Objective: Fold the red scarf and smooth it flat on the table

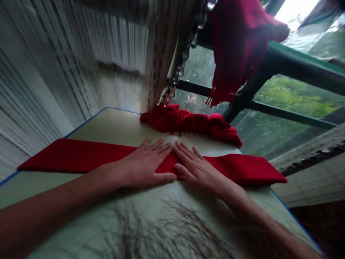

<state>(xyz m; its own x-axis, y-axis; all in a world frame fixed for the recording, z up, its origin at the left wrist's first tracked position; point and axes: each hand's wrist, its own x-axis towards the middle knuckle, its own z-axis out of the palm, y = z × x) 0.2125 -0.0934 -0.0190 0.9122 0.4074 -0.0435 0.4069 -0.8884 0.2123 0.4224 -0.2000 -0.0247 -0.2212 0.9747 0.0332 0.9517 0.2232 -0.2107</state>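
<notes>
A long red cloth (81,156), folded into a flat strip, lies across the pale table (107,126) from left to right. My left hand (140,165) rests palm down on its middle, fingers spread and holding nothing. Beside it my right hand (198,167) lies flat on the same cloth, its fingers apart; the fingertips of both hands nearly meet. Behind them a crumpled red cloth (188,122) with a fringe lies along the table's far side.
Striped curtains (121,36) with a beaded edge hang at the left and centre. A fringed red cloth (234,46) hangs by the green-framed window (302,68) at the upper right. Dark hair strands cross the lower view.
</notes>
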